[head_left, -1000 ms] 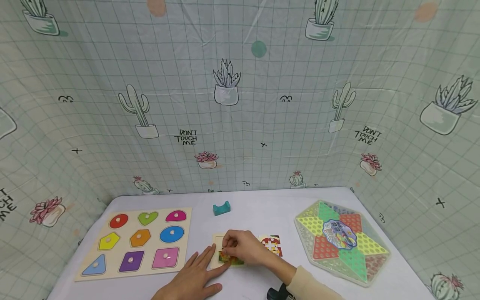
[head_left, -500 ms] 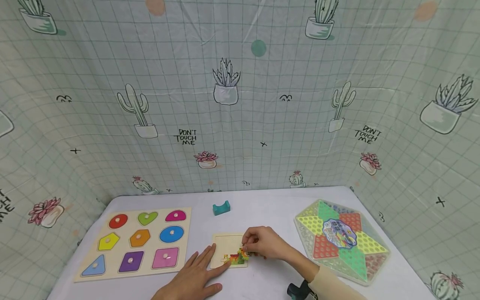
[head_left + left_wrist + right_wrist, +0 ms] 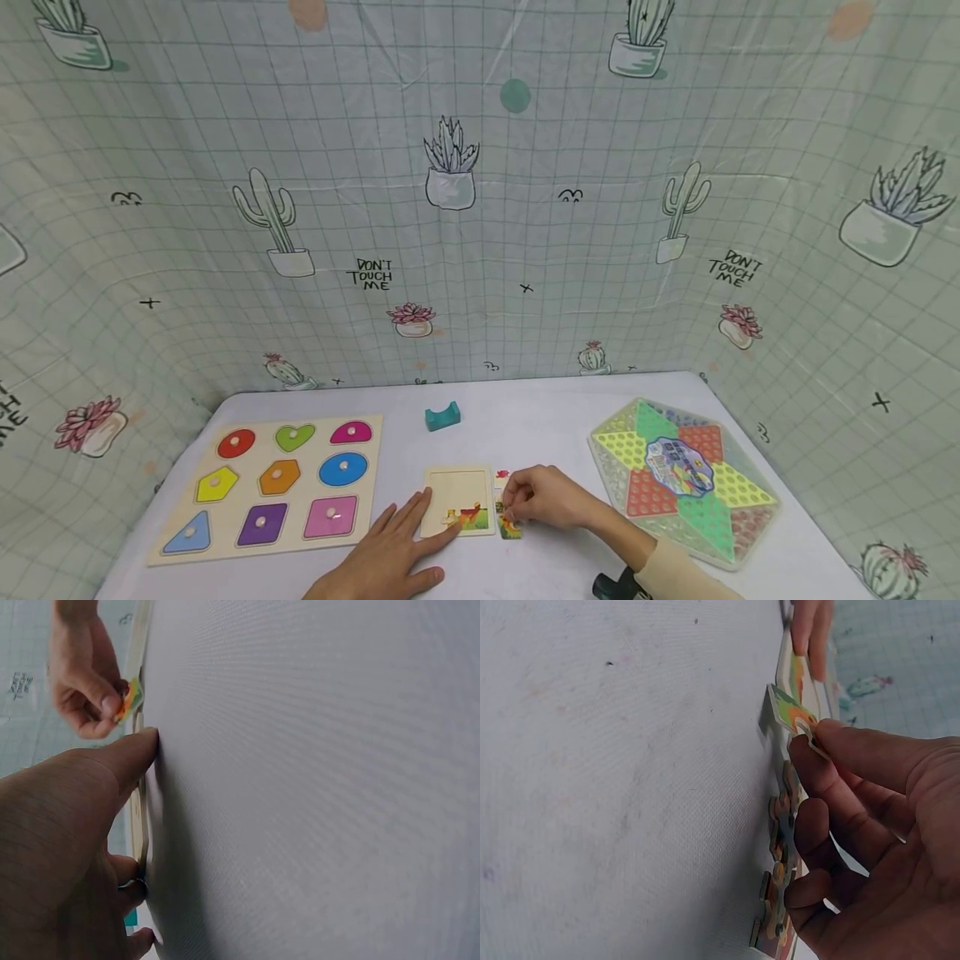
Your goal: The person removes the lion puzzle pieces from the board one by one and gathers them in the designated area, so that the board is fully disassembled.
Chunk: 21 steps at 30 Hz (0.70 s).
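Note:
Between the hands lies a small square wooden puzzle tray point(image 3: 453, 487), with a picture piece point(image 3: 474, 518) in its lower right corner and bare wood elsewhere. My left hand point(image 3: 386, 546) rests with spread, straight fingers at the tray's left and lower edge. Just right of the tray, my right hand point(image 3: 543, 497) pinches a colourful jigsaw piece point(image 3: 789, 711) between thumb and index finger. That piece tilts close over the table in the right wrist view. Several loose jigsaw pieces point(image 3: 776, 847) lie beneath the right hand, mostly hidden from the head view.
On the left lies a wooden knob puzzle board point(image 3: 292, 508) with coloured shapes. A teal curved block point(image 3: 443, 416) stands behind the tray. To the right is a hexagonal Chinese checkers board point(image 3: 678, 475). A cactus-print cloth point(image 3: 495, 250) hangs behind the white table.
My right hand has moved right, from over the tray to beside it, taking a jigsaw piece along. My left hand keeps its place.

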Each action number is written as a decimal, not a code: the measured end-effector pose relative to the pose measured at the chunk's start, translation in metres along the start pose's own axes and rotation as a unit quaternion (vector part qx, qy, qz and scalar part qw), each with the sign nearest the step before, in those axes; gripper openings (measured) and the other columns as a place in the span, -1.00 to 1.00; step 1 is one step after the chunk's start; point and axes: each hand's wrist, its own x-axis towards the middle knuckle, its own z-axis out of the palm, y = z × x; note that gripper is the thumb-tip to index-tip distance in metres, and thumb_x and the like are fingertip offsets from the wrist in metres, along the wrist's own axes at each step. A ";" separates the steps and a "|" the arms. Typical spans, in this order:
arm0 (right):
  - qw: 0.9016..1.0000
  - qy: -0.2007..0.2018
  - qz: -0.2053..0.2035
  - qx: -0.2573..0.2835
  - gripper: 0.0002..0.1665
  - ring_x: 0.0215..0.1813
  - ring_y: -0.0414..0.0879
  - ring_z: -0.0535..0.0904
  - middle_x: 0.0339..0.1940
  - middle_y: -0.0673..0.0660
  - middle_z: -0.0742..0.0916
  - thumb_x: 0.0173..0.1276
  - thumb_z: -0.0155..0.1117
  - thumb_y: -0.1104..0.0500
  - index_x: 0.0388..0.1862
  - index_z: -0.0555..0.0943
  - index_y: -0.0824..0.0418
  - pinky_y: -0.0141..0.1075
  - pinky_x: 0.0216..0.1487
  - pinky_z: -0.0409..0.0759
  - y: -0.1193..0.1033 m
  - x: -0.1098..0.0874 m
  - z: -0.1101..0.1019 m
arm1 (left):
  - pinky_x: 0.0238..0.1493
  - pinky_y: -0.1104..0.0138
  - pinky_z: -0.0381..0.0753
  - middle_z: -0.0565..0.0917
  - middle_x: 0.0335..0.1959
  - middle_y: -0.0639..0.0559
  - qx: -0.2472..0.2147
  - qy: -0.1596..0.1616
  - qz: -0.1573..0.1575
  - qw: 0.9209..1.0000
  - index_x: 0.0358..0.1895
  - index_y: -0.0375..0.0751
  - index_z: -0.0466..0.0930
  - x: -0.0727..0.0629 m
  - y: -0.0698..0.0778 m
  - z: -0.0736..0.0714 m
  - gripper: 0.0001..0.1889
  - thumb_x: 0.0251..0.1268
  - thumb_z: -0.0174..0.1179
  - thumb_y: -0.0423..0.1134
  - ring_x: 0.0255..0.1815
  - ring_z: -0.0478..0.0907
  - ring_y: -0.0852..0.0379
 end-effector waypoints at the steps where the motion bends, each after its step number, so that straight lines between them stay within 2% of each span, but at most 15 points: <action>1: 1.000 -0.001 0.001 0.001 -0.89 -0.49 -0.30 0.50 -0.56 -0.12 0.67 0.24 0.48 0.21 -0.36 0.67 0.08 -0.45 -0.42 0.46 0.000 0.000 0.000 | 0.52 -0.24 -0.03 0.05 0.64 -0.13 0.000 0.001 0.001 1.000 0.46 0.50 0.32 0.000 0.000 0.000 -0.38 0.33 0.10 0.34 0.63 -0.05 -0.19; 7: 1.000 0.002 -0.001 0.007 -0.87 -0.48 -0.29 0.50 -0.54 -0.10 0.67 0.25 0.49 0.19 -0.36 0.66 0.09 -0.44 -0.42 0.46 -0.002 0.000 0.003 | 0.53 -0.23 -0.04 0.05 0.64 -0.13 0.001 -0.001 0.000 1.000 0.46 0.51 0.31 -0.001 0.000 0.000 -0.38 0.33 0.09 0.35 0.63 -0.06 -0.18; 16: 0.998 0.025 -0.036 -0.054 -0.83 -0.46 -0.34 0.44 -0.53 -0.14 0.59 0.23 0.52 0.15 -0.42 0.64 0.02 -0.44 -0.42 0.42 0.002 0.001 0.005 | 0.52 -0.23 -0.02 0.05 0.64 -0.15 0.004 0.006 0.005 1.000 0.47 0.51 0.31 -0.001 0.000 0.000 -0.38 0.34 0.07 0.35 0.62 -0.04 -0.18; 21: 0.996 0.028 -0.041 -0.073 -0.82 -0.48 -0.35 0.42 -0.55 -0.15 0.57 0.22 0.53 0.12 -0.45 0.65 0.01 -0.44 -0.43 0.40 0.002 0.002 0.005 | 0.52 -0.24 -0.01 0.05 0.63 -0.15 0.006 0.007 0.005 1.000 0.47 0.51 0.30 -0.001 0.001 0.000 -0.38 0.34 0.08 0.35 0.62 -0.04 -0.18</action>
